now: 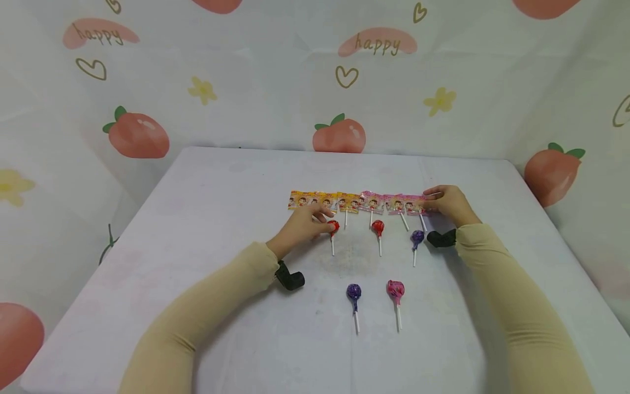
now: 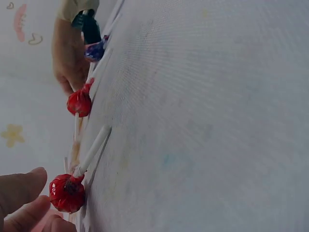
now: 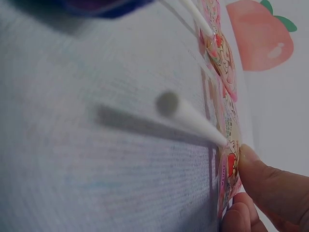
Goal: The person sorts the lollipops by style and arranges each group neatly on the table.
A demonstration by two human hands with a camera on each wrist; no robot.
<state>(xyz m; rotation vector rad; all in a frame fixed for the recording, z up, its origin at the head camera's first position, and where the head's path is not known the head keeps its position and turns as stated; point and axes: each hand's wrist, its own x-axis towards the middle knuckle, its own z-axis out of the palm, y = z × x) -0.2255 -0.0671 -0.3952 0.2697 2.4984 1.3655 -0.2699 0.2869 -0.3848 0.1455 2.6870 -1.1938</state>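
Note:
My left hand is at a red-wrapped lollipop, its fingertips right beside the round head; in the left wrist view this lollipop stands apart from the thumb. At the right end of the row, my right hand pinches a pink-packaged flat lollipop by its wrapper edge. The right wrist view shows the thumb against the packet, with its white stick pointing toward the camera. Left of it are more pink packets and several yellow packets, partly overlapping in one line.
Below the row lie another red lollipop and a purple one. Nearer the front are a second purple lollipop and a pink one. A black wrist mount hangs under each sleeve. Behind the white table is a peach-patterned cloth.

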